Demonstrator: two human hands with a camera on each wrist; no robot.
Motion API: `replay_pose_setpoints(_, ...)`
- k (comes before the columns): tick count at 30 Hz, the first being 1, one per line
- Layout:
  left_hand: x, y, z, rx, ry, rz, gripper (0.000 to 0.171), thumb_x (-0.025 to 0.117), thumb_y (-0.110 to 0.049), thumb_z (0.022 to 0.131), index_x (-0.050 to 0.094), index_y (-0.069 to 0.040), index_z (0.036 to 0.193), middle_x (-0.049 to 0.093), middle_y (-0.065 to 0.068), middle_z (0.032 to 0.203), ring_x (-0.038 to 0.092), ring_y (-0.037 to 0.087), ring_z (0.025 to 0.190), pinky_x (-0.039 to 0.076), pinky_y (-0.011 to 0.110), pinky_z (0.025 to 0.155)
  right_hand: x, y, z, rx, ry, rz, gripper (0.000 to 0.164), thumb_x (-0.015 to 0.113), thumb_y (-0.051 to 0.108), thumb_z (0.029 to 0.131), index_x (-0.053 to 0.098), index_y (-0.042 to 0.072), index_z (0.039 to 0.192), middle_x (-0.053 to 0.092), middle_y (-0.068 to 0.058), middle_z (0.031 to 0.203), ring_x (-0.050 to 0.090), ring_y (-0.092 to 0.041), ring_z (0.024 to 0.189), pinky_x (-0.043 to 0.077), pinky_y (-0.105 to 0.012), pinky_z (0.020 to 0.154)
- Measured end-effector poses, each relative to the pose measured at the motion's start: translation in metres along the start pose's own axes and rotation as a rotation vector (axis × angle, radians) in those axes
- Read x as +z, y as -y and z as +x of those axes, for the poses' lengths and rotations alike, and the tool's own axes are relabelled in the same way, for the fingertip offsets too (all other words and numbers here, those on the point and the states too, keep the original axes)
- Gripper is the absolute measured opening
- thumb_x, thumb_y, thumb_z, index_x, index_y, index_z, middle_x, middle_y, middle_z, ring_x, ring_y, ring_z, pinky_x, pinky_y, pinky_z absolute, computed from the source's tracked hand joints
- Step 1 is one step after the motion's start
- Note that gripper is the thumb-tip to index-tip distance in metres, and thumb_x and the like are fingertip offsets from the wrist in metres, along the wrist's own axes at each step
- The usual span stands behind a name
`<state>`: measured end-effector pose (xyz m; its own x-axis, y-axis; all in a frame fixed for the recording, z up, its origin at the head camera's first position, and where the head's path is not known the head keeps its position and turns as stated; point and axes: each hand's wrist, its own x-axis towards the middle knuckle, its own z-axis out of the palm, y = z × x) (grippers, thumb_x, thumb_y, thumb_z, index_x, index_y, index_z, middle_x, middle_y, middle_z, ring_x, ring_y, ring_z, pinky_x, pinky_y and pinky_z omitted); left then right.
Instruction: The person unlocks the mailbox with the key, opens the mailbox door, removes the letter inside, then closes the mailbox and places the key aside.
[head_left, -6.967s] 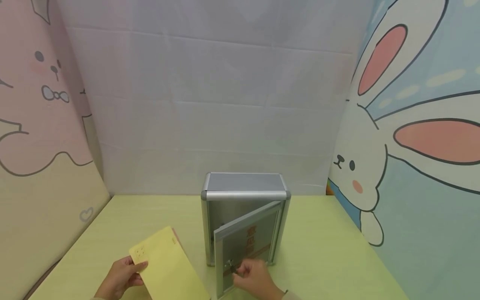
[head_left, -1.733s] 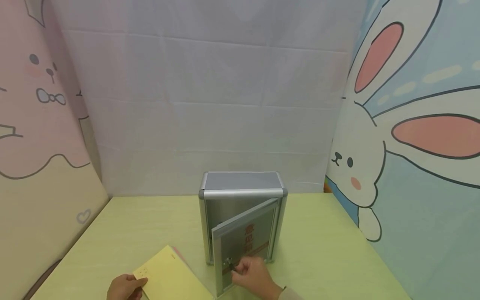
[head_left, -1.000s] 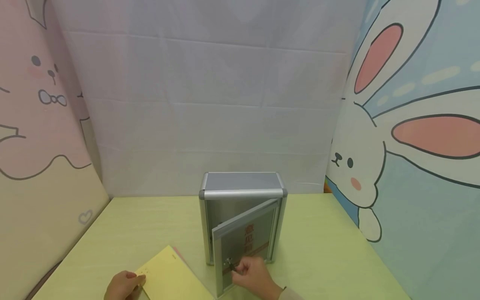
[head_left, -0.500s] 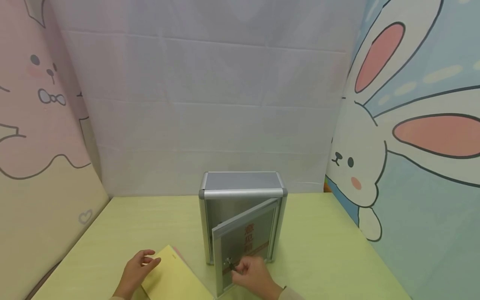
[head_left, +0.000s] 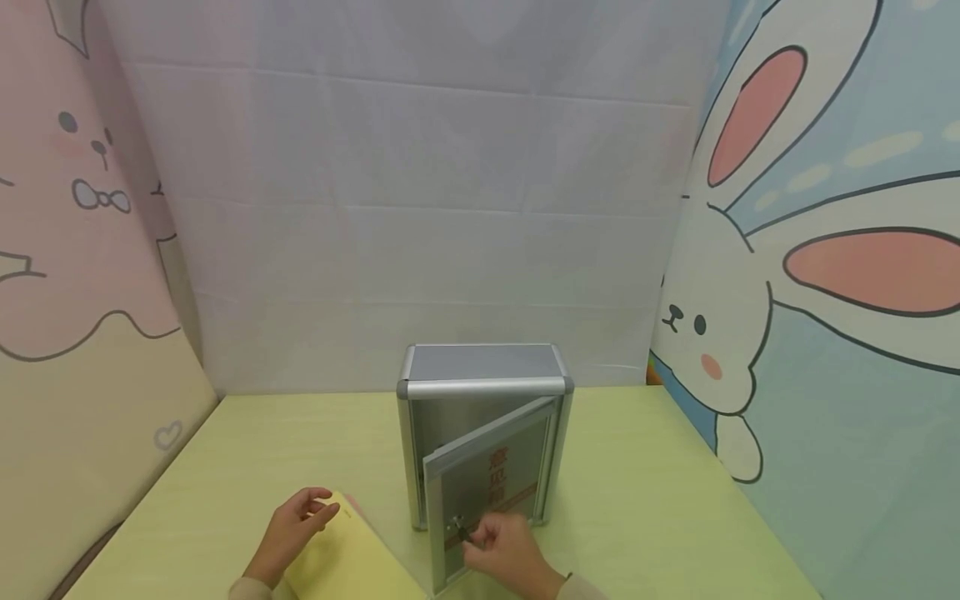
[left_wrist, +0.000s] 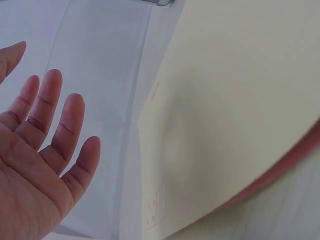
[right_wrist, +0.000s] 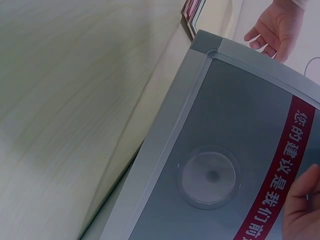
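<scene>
The person's two hands are well apart: the left hand (head_left: 292,529) has its fingers loosely spread over the far left part of a yellow paper stack and grips nothing, while the right hand (head_left: 510,554) pinches a small dark piece at the front of a door. Both work over a pale table (head_left: 637,500), on which a grey metal box (head_left: 487,364) stands upright; it should stay square, so any pull at its front is best kept gentle. Its door (head_left: 517,450) stands ajar, swung out toward the person on its right-hand edge, and a steady hold there would keep it from swinging. The yellow paper stack (head_left: 352,558) lies on the table to the left, its near corner close to the door's lower edge; a pink layer (left_wrist: 280,177) peeps out beneath. Gathering every layer together before lifting would probably prevent slipping, and the sheets look thin enough to bend. Smallest come the lock (head_left: 456,522) on the door and the dark piece (head_left: 465,535) in the pinch, probably a key; a light grip, in line with the lock, would spare it twisting.
</scene>
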<state>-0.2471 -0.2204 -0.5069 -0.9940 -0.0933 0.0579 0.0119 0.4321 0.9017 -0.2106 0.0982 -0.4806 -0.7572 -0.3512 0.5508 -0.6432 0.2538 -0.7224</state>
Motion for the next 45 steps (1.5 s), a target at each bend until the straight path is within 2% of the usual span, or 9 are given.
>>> replay_pose_setpoints(10,0.008,-0.008,0.006,0.013,0.02,-0.031,0.031,0.064,-0.013,0.091,0.057,0.008,0.113,0.062,0.01,0.087,0.057,0.021,0.073,0.048,0.031,0.068,0.0,0.0,0.001,0.015,0.01,0.013,0.016,0.066,-0.004,0.072,0.056,0.0,0.06,0.037,0.005,0.046,0.024,0.016,0.047,0.026,-0.007,0.04)
replay_pose_setpoints(15,0.017,-0.012,0.01,0.033,0.031,-0.062,0.027,0.065,-0.011,0.091,0.058,0.007,0.109,0.062,0.008,0.085,0.058,0.021,0.072,0.048,0.031,0.068,-0.001,0.0,0.002,0.024,0.014,0.023,0.015,0.066,-0.003,0.072,0.057,-0.001,0.06,0.038,0.001,0.044,0.025,0.014,0.047,0.027,-0.008,0.04)
replay_pose_setpoints(20,0.022,-0.018,0.013,0.048,0.028,-0.06,0.025,0.065,-0.011,0.09,0.059,0.005,0.108,0.063,0.007,0.084,0.058,0.02,0.072,0.048,0.031,0.068,0.001,-0.002,0.002,-0.014,0.003,0.0,0.016,0.066,-0.004,0.071,0.056,-0.001,0.059,0.038,-0.003,0.043,0.025,0.015,0.048,0.026,-0.009,0.04)
replay_pose_setpoints(33,0.031,-0.047,0.021,0.127,0.043,-0.112,0.021,0.067,-0.011,0.089,0.061,0.002,0.104,0.061,0.005,0.084,0.058,0.018,0.072,0.046,0.03,0.064,0.001,-0.003,0.001,-0.071,-0.019,-0.044,0.015,0.067,-0.004,0.07,0.057,0.001,0.059,0.04,-0.004,0.042,0.024,0.017,0.049,0.028,-0.009,0.039)
replay_pose_setpoints(38,0.035,-0.056,0.023,0.163,0.049,-0.112,0.02,0.066,-0.01,0.089,0.061,0.002,0.103,0.061,0.006,0.087,0.057,0.015,0.074,0.046,0.029,0.067,0.0,-0.003,0.001,-0.064,-0.006,-0.031,0.015,0.066,-0.004,0.071,0.057,0.001,0.06,0.038,-0.004,0.042,0.023,0.016,0.049,0.031,-0.01,0.04)
replay_pose_setpoints(45,0.041,-0.067,0.025,0.198,0.041,-0.091,0.017,0.068,-0.008,0.088,0.063,0.001,0.101,0.064,0.008,0.097,0.057,0.017,0.086,0.047,0.032,0.076,0.0,-0.003,0.0,-0.06,-0.005,-0.033,0.014,0.066,-0.004,0.071,0.057,0.0,0.061,0.038,-0.005,0.042,0.022,0.016,0.048,0.031,-0.01,0.04)
